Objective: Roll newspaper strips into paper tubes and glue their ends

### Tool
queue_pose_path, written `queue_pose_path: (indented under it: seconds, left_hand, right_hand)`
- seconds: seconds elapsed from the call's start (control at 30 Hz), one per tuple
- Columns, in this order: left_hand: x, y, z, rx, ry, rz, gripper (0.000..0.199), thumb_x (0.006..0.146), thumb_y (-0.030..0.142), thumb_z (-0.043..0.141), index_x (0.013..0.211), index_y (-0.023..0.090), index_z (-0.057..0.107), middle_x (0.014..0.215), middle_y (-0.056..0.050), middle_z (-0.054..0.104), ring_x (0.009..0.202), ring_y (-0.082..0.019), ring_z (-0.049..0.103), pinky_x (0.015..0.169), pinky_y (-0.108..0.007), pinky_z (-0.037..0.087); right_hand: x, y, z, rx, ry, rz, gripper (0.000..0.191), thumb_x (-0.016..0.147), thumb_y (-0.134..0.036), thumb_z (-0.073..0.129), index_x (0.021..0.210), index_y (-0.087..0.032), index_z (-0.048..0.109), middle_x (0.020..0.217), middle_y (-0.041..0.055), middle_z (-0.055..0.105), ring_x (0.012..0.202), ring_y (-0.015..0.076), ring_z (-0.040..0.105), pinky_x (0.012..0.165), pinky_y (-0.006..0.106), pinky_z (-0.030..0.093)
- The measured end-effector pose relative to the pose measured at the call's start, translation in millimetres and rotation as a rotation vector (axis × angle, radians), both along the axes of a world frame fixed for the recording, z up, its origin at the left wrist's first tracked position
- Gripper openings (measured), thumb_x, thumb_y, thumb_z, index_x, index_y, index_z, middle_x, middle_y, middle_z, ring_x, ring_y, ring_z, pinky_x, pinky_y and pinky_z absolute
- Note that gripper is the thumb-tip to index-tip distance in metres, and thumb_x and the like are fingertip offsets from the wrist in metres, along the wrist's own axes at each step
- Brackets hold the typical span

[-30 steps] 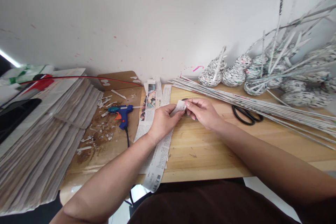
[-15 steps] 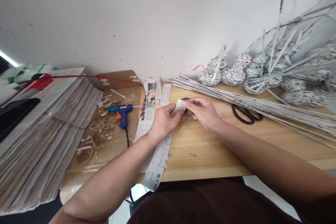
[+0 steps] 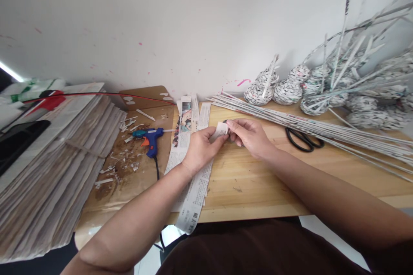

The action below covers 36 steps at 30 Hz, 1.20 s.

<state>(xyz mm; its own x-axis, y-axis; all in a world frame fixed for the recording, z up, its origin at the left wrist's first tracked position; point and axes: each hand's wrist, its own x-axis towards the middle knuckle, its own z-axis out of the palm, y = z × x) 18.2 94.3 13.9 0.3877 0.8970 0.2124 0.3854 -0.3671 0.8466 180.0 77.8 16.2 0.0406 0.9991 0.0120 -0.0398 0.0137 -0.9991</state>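
Note:
Between my two hands is a small end of a newspaper strip (image 3: 220, 129), pale with faint print. My left hand (image 3: 201, 148) pinches it from the left with thumb and fingers. From the right, my right hand (image 3: 248, 136) grips its edge, fingers curled and thumb on top. A dark round object (image 3: 227, 121) shows partly behind my fingers; most of it is hidden. Beneath my left wrist lie long newspaper strips (image 3: 193, 200) that hang slightly over the table's front edge.
A blue glue gun (image 3: 154, 141) lies on stained cardboard (image 3: 129, 189) among paper scraps. Stacked newspaper (image 3: 61, 180) fills the left. Rolled paper sticks (image 3: 284, 122), black-handled scissors (image 3: 303, 139) and woven paper shapes (image 3: 287, 90) are at the right.
My right thumb and fingers have shifted slightly on the strip's end, whose edge now curves a little. Both hands stay in nearly the same place.

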Motion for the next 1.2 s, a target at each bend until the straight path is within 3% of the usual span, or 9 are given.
queue_pose_path:
  seconds: [0.17, 0.47, 0.63, 0.93, 1.2]
  left_hand:
    - [-2.0, 3.4, -0.2, -0.013, -0.02, -0.001, 0.029, 0.083, 0.04, 0.063, 0.068, 0.015, 0.064, 0.06, 0.0, 0.062, 0.055, -0.011, 0.05, 0.052, -0.023, 0.036]
    - [-5.7, 8.9, -11.5, -0.089, -0.105, -0.085, 0.034, 0.089, 0.045, 0.053, 0.08, 0.016, 0.067, 0.073, -0.005, 0.068, 0.065, -0.015, 0.059, 0.06, -0.024, 0.046]
    - [-5.0, 6.0, -10.2, -0.054, -0.097, -0.093, 0.029, 0.088, 0.041, 0.055, 0.082, 0.015, 0.068, 0.075, -0.005, 0.069, 0.066, -0.015, 0.06, 0.06, -0.024, 0.045]
    - [-2.5, 1.0, -3.9, 0.002, -0.014, -0.103, 0.018, 0.083, 0.028, 0.059, 0.087, 0.014, 0.069, 0.073, -0.002, 0.067, 0.063, -0.013, 0.053, 0.058, -0.023, 0.039]
    - [-0.7, -3.0, -0.5, -0.004, 0.024, -0.085, 0.014, 0.079, 0.027, 0.062, 0.082, 0.014, 0.068, 0.062, 0.003, 0.053, 0.055, -0.009, 0.04, 0.052, -0.022, 0.032]
  right_hand:
    - [6.2, 1.8, -0.1, 0.003, -0.061, 0.1, 0.035, 0.073, -0.05, 0.073, 0.075, -0.015, 0.067, 0.059, -0.0014, 0.055, 0.044, 0.0059, 0.041, 0.039, 0.021, 0.027]
    - [7.8, 2.7, 2.8, -0.052, 0.053, 0.123, 0.029, 0.073, -0.044, 0.073, 0.078, -0.015, 0.072, 0.06, -0.0006, 0.057, 0.048, 0.0072, 0.043, 0.042, 0.022, 0.03]
    - [7.8, 4.4, 2.5, -0.069, 0.085, 0.096, 0.03, 0.071, -0.043, 0.075, 0.072, -0.014, 0.071, 0.057, -0.0005, 0.056, 0.045, 0.0057, 0.039, 0.039, 0.022, 0.023]
    - [3.4, 3.2, 2.3, -0.077, 0.145, -0.012, 0.032, 0.06, -0.041, 0.084, 0.063, -0.014, 0.068, 0.051, -0.0029, 0.052, 0.042, 0.0049, 0.035, 0.038, 0.022, 0.019]
    - [-0.1, 1.9, 3.5, -0.071, 0.162, -0.034, 0.034, 0.057, -0.041, 0.086, 0.058, -0.015, 0.064, 0.05, -0.0033, 0.053, 0.041, 0.0047, 0.035, 0.038, 0.023, 0.019]
